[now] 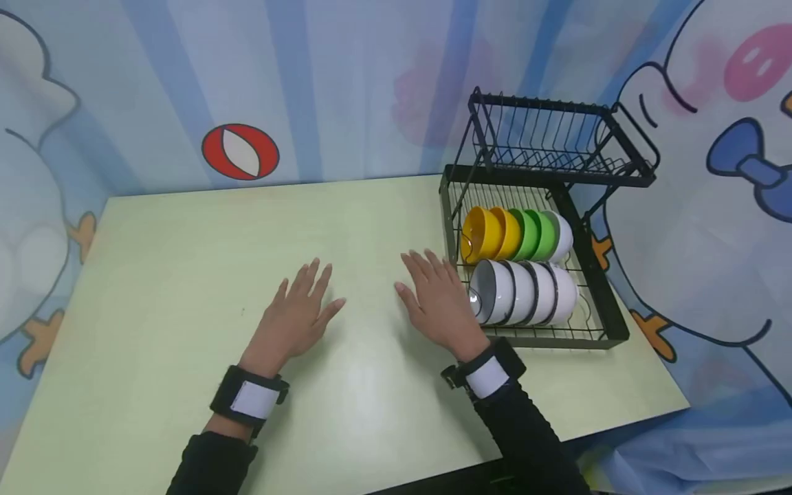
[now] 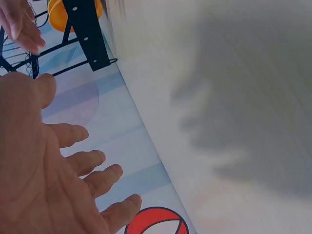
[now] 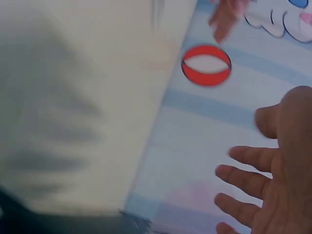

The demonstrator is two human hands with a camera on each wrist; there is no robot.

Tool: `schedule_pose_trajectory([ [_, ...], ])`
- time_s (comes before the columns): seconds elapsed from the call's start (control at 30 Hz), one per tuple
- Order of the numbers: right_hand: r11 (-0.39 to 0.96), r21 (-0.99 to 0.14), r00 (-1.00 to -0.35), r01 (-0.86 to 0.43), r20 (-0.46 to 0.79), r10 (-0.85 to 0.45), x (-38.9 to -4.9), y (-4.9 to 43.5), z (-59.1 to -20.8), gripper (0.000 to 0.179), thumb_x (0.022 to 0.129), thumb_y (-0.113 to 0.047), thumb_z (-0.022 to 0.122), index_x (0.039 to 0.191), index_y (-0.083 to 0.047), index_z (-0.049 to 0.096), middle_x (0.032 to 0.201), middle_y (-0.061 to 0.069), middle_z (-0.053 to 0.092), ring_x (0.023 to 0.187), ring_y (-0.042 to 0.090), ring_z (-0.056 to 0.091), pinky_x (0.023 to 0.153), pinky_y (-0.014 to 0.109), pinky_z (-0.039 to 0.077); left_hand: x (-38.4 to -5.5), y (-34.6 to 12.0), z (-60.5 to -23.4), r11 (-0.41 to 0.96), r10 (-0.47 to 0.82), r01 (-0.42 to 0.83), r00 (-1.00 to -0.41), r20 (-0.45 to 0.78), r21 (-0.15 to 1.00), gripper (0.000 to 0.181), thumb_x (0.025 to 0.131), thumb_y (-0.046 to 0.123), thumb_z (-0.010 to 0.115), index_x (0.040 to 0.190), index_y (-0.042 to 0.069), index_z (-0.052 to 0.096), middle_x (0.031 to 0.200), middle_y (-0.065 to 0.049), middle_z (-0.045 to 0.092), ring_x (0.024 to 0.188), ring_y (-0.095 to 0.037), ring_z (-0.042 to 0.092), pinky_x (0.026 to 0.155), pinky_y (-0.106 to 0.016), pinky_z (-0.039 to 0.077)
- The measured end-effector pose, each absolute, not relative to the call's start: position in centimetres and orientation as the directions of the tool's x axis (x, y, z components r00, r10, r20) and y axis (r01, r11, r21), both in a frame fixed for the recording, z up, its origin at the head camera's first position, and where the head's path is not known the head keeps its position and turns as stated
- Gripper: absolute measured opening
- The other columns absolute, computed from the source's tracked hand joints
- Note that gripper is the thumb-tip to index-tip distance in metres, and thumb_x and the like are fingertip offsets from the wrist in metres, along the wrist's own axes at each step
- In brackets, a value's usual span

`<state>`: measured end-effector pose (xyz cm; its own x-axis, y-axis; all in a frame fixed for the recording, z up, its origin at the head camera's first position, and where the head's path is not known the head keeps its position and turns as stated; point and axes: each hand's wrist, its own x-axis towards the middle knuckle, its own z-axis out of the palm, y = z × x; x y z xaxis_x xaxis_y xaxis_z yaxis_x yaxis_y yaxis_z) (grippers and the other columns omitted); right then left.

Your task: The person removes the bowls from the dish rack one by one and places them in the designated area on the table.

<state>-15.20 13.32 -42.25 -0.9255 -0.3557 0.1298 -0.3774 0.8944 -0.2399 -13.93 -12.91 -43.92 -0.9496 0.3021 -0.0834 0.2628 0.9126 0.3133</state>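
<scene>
Above the pale tabletop my left hand (image 1: 295, 317) hovers with fingers spread, holding nothing; its shadow falls on the surface in the left wrist view. To its right, my right hand (image 1: 438, 297) is also spread, palm down, and holds nothing. It is nearest to the black two-tier dish rack (image 1: 619, 323), just left of the bowls. On the rack's lower tier stand yellow bowls (image 1: 482, 235), green bowls (image 1: 533, 234) and a white one in a back row. Several white bowls with dark rims (image 1: 526, 292) stand on edge in the front row.
The rack's upper tier (image 1: 544, 137) overhangs the back of the lower one. The table (image 1: 185, 275) meets a printed cloth backdrop (image 1: 346, 89) at its far edge. A dark edge shows below the table's front right.
</scene>
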Motion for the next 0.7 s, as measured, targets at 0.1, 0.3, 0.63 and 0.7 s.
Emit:
schedule_pose_trajectory([
  [0.1, 0.924, -0.177, -0.938, -0.338, 0.141, -0.316, -15.6, 15.6, -40.6, 0.051, 0.106, -0.034, 0.038, 0.149, -0.006, 0.042, 0.156, 0.014, 0.044, 0.148, 0.035, 0.035, 0.124, 0.053, 0.027, -14.2, -13.3, -43.7, 0.913, 0.294, 0.255, -0.953, -0.080, 0.320, 0.071, 0.106, 0.049, 0.034, 0.159, 0.005, 0.016, 0.166, -0.022, 0.014, 0.154, -0.040, 0.013, 0.125, -0.059, 0.016],
  [0.3, 0.968, -0.075, -0.961, -0.240, 0.161, -0.226, -15.5, 18.9, -39.8, 0.047, 0.099, -0.022, 0.053, 0.138, 0.003, 0.051, 0.138, 0.022, 0.058, 0.129, 0.041, 0.054, 0.106, 0.056, 0.048, -14.6, -14.3, -43.9, 0.915, 0.290, 0.262, -0.956, -0.049, 0.308, 0.070, 0.106, 0.047, 0.037, 0.158, 0.003, 0.019, 0.164, -0.026, 0.017, 0.153, -0.043, 0.014, 0.124, -0.060, 0.018],
  [0.63, 0.974, -0.200, -0.982, -0.105, 0.176, -0.069, -15.6, 20.0, -40.4, 0.050, 0.099, -0.016, 0.053, 0.136, 0.016, 0.045, 0.114, 0.036, 0.064, 0.119, 0.050, 0.055, 0.097, 0.058, 0.052, -14.9, -14.6, -45.1, 0.912, 0.302, 0.275, -0.952, -0.044, 0.303, 0.067, 0.104, 0.047, 0.042, 0.155, 0.003, 0.030, 0.160, -0.027, 0.027, 0.151, -0.046, 0.020, 0.124, -0.062, 0.018],
  [0.7, 0.957, -0.275, -0.985, -0.088, 0.168, -0.043, -15.6, 20.0, -40.5, 0.049, 0.099, -0.015, 0.052, 0.136, 0.016, 0.044, 0.102, 0.036, 0.067, 0.116, 0.051, 0.056, 0.093, 0.059, 0.053, -14.7, -14.6, -45.1, 0.915, 0.304, 0.276, -0.951, -0.050, 0.294, 0.065, 0.104, 0.046, 0.043, 0.153, 0.004, 0.035, 0.159, -0.026, 0.031, 0.149, -0.046, 0.024, 0.123, -0.063, 0.019],
])
